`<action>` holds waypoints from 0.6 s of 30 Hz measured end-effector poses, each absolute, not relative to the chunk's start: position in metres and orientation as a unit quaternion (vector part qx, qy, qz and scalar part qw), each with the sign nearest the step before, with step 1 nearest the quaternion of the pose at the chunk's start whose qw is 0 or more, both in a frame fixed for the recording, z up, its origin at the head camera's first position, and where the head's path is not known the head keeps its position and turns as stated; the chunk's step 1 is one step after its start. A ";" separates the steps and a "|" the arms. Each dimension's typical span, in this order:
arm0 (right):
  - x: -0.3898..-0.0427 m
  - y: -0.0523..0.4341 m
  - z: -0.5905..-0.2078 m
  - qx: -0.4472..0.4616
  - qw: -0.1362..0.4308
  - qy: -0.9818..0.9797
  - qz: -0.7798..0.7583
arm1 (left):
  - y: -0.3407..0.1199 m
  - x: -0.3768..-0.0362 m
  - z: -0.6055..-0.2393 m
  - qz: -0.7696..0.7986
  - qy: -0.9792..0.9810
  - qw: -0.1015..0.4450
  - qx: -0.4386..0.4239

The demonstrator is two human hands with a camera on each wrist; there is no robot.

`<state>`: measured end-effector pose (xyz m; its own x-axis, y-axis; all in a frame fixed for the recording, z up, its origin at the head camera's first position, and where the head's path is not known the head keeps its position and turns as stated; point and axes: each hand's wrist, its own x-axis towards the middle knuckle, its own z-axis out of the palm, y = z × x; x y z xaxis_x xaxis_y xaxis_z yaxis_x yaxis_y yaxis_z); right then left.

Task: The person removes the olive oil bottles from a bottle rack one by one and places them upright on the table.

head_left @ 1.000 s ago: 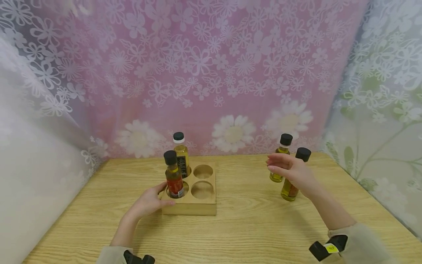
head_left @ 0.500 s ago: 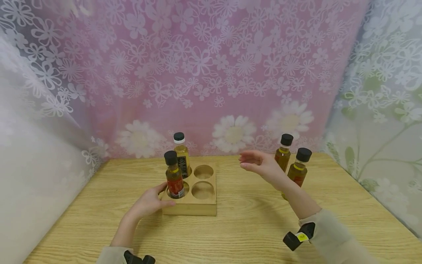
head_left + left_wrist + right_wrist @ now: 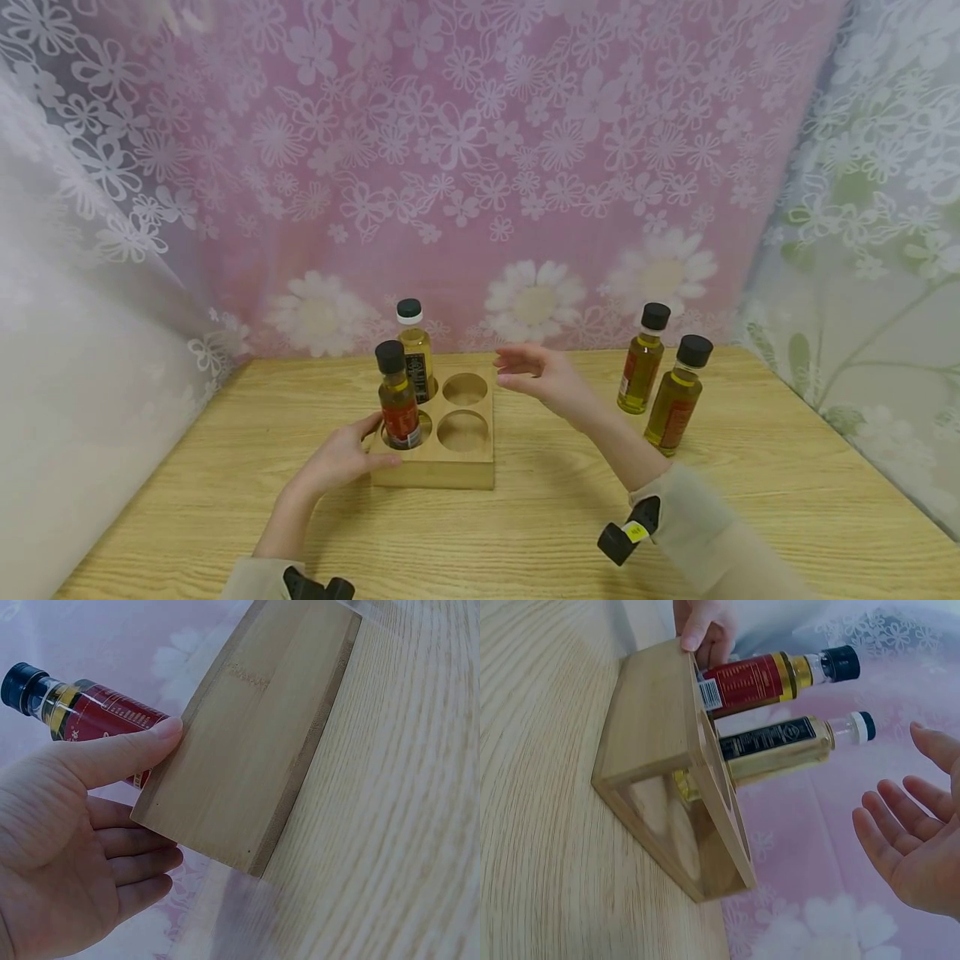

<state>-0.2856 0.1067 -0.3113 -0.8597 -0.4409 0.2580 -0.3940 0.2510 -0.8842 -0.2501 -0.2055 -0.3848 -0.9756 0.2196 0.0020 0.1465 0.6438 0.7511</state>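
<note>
Wooden holder (image 3: pixel 442 467) is touched by the left hand (image 3: pixel 341 460); its two bottles (image 3: pixel 397 408) stand upright, caps up. The right hand (image 3: pixel 536 379) is held open, empty.

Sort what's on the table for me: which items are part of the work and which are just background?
In the work:
wooden holder, steadied by the left hand
red-label bottle and black-label bottle, in its slots
two loose bottles on the right
right hand, open, empty

Background:
table
floral curtain
</note>
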 end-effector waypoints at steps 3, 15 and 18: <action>-0.286 0.096 -0.311 -0.269 0.026 0.788 -0.553 | -0.205 -0.251 -0.385 0.407 0.907 0.043 0.101; -0.291 0.059 -0.315 -0.280 0.044 0.784 -0.553 | -0.205 -0.250 -0.385 0.407 0.907 0.043 0.097; -0.292 0.052 -0.318 -0.284 0.049 0.782 -0.553 | -0.205 -0.250 -0.385 0.409 0.906 0.042 0.099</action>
